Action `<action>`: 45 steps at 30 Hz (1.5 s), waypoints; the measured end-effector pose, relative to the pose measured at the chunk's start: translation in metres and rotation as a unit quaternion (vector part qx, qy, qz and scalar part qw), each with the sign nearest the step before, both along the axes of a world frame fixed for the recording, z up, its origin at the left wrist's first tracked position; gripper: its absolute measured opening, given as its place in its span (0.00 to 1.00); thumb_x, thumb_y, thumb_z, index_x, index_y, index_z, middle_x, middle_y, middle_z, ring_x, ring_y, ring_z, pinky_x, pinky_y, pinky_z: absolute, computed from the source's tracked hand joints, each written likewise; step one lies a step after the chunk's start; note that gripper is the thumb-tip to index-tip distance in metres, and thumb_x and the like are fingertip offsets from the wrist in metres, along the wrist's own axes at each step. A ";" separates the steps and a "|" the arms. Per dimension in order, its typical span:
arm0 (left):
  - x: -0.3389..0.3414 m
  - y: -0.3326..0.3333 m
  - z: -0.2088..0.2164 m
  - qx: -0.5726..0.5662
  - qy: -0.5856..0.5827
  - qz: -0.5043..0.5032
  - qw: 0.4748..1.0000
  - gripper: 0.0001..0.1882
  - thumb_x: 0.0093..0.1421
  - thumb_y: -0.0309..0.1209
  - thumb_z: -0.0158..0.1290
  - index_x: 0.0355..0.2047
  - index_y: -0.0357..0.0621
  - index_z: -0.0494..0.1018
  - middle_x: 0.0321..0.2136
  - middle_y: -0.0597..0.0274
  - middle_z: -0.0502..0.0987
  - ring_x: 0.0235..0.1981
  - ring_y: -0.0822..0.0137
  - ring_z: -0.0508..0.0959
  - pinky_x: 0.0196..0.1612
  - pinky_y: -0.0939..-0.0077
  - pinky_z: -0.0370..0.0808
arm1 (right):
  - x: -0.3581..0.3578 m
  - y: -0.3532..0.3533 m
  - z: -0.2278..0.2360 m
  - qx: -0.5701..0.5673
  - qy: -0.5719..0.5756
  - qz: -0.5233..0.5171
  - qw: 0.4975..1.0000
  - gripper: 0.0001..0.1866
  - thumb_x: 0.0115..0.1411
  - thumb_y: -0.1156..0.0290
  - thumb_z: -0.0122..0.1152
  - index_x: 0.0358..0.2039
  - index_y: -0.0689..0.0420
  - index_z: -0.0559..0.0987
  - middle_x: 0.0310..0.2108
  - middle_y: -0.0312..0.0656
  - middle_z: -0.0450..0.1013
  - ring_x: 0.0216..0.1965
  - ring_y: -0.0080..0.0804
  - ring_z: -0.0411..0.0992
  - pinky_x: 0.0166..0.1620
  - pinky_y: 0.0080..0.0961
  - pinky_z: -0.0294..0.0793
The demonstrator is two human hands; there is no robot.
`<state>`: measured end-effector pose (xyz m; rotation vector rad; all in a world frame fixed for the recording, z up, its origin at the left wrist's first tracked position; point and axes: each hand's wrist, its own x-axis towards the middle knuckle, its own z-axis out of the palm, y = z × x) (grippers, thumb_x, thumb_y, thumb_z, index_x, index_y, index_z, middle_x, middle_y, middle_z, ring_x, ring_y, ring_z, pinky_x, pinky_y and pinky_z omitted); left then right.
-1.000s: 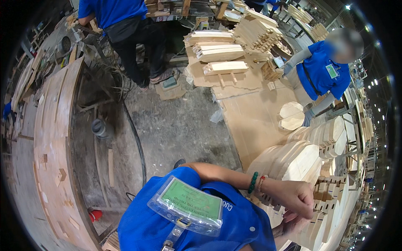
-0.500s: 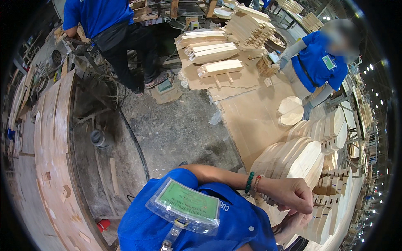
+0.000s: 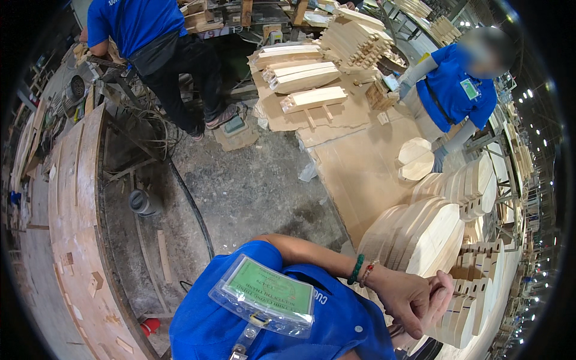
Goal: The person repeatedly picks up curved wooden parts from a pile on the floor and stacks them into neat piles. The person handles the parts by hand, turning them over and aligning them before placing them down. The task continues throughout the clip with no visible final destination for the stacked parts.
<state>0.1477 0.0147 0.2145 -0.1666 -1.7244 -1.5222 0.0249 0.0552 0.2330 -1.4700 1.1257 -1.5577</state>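
My left arm crosses my chest toward the right, with a green beaded bracelet (image 3: pixel 356 269) and a red one at its wrist. My left hand (image 3: pixel 408 302) is closed against my right hand (image 3: pixel 442 290), its thumb pointing down. The right hand's fingers are curled and partly covered by the left; whether anything lies inside them is hidden. Beside both hands stands a stack of pale, rounded wooden panels (image 3: pixel 420 234). Just beyond them are slotted wooden pieces (image 3: pixel 474 294) with drilled holes.
Cardboard (image 3: pixel 354 174) covers the work surface, bearing bundles of wooden parts (image 3: pixel 306 75). A co-worker in blue (image 3: pixel 459 90) stands across it at the right; another person (image 3: pixel 144 36) works at the upper left. A long wooden bench (image 3: pixel 75 198) runs along the left. A hose (image 3: pixel 191 201) and grey bucket (image 3: pixel 144 202) are on the floor.
My left hand has turned over, its thumb now pointing down and its knuckles lower. The right hand's fingers have risen into view beside it. The person at the upper left has shifted slightly.
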 end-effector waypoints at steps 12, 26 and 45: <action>0.006 -0.005 -0.005 -0.324 -0.055 0.265 0.906 0.26 0.49 0.54 0.59 0.13 0.44 0.70 0.12 0.64 0.72 0.17 0.59 0.74 0.21 0.66 0.67 | 0.006 -0.003 0.015 -0.098 0.137 0.050 0.984 0.17 0.65 0.60 0.49 0.37 0.62 0.75 0.30 0.39 0.62 0.30 0.28 0.62 0.35 0.22 0.61; 0.016 -0.009 -0.004 -0.432 -0.089 0.346 0.828 0.21 0.45 0.51 0.58 0.12 0.49 0.69 0.15 0.65 0.70 0.18 0.64 0.75 0.20 0.68 0.68 | 0.006 -0.028 0.000 -0.349 0.148 0.050 0.924 0.13 0.62 0.69 0.48 0.33 0.66 0.77 0.22 0.42 0.67 0.23 0.31 0.62 0.27 0.28 0.61; 0.076 -0.062 -0.035 -0.368 -0.190 0.511 0.753 0.16 0.36 0.38 0.65 0.26 0.50 0.75 0.24 0.64 0.75 0.22 0.59 0.75 0.27 0.67 0.73 | 0.039 -0.051 0.000 -0.250 0.333 0.074 0.906 0.17 0.50 0.75 0.65 0.43 0.53 0.79 0.43 0.40 0.75 0.46 0.41 0.72 0.51 0.37 0.68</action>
